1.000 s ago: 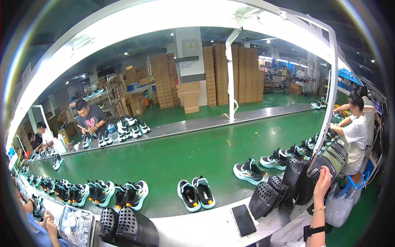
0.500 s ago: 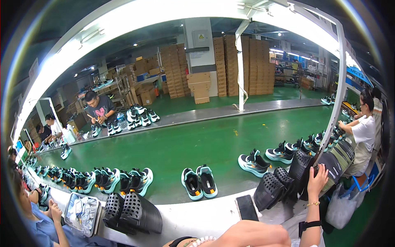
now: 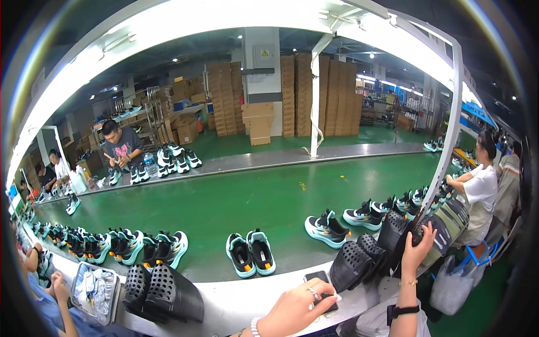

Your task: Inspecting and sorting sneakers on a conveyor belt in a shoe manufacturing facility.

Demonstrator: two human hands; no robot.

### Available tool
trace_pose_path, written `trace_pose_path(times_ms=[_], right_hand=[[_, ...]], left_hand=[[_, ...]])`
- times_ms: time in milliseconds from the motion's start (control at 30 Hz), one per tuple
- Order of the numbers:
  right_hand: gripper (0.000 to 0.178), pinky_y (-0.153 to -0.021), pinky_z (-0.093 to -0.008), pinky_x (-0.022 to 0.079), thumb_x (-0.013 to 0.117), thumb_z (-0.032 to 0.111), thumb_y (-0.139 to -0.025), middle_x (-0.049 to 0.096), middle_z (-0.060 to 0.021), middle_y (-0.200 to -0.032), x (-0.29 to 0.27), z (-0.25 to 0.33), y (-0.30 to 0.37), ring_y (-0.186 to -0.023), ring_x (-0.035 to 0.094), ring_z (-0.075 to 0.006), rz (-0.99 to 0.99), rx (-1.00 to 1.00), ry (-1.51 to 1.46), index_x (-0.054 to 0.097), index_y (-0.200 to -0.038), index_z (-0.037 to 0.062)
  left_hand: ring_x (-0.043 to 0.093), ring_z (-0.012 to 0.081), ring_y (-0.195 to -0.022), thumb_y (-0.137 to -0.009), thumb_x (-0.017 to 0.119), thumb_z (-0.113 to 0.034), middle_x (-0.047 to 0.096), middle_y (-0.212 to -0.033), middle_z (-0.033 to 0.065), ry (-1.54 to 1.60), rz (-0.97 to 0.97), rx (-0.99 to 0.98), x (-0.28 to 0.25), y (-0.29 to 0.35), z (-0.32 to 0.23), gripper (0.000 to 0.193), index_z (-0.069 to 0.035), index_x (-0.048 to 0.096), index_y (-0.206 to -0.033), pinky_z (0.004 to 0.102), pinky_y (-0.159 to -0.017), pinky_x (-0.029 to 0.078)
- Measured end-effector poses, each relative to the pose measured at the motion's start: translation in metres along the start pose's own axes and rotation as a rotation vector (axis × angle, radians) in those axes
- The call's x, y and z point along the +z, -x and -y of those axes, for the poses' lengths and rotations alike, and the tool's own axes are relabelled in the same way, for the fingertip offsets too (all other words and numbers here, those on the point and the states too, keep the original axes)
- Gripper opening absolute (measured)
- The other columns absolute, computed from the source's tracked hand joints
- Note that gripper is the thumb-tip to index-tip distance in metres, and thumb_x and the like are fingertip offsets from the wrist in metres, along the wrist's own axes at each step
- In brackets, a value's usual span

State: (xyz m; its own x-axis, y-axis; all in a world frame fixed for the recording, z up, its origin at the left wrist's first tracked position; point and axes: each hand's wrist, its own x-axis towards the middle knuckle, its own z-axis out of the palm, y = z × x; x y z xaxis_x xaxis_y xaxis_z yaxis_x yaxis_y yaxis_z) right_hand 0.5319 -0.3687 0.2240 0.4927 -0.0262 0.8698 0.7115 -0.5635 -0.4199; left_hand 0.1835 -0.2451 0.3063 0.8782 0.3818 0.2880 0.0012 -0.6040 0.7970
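Note:
My left hand (image 3: 300, 305) comes in from the bottom, with a ring and a white bead bracelet. Its fingers curl together over the near end of a dark phone (image 3: 321, 279) lying on the white ledge; what they pinch is hidden. Beside the white metal post at the right, my right hand (image 3: 420, 242) is raised, its fingers bent around a small dark rounded thing (image 3: 417, 235) whose kind I cannot make out. Black clogs with holes (image 3: 351, 264) stand between the hands. A pair of black and mint sneakers (image 3: 251, 254) stands on the green belt ahead.
Sneaker rows (image 3: 92, 242) line the green conveyor belt (image 3: 236, 194) at left and right. More black clogs (image 3: 174, 292) and a clear tub of wrapped items (image 3: 92, 292) sit on the near ledge. Co-workers are at both sides and across the belt. A plastic bag (image 3: 453, 283) hangs at right.
My left hand has moved left and away from me onto the phone's near end. My right hand remains by the post, with a dark thing now showing in its fingers. The view has shifted slightly right.

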Motion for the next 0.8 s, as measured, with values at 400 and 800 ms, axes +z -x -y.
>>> trace_pose_path(times_ms=[400,800], right_hand=[[0.064,-0.096,-0.0312,0.042,0.076,0.011,-0.073,0.053,-0.0150,-0.121,-0.065,0.159,0.099,-0.112,0.053,-0.0191,1.163,0.306,-1.119,0.042,-0.126,-0.0011],[0.042,-0.077,-0.0258,0.048,0.061,0.001,-0.083,0.056,-0.0104,-0.108,-0.039,0.123,0.122,-0.093,0.057,-0.0143,0.814,0.674,-1.408,0.045,-0.123,0.0026]], left_hand=[[0.060,0.0174,-0.099,-0.097,0.046,-0.017,0.060,-0.111,0.0076,1.332,-0.306,-0.261,0.053,-0.003,0.082,0.028,-0.004,0.049,-0.121,0.0373,-0.086,0.050],[0.066,0.0295,-0.082,-0.084,0.049,-0.008,0.067,-0.087,0.0179,-0.455,-0.362,-0.468,-0.030,-0.069,0.252,0.025,0.002,0.064,-0.100,0.0371,-0.075,0.052]])
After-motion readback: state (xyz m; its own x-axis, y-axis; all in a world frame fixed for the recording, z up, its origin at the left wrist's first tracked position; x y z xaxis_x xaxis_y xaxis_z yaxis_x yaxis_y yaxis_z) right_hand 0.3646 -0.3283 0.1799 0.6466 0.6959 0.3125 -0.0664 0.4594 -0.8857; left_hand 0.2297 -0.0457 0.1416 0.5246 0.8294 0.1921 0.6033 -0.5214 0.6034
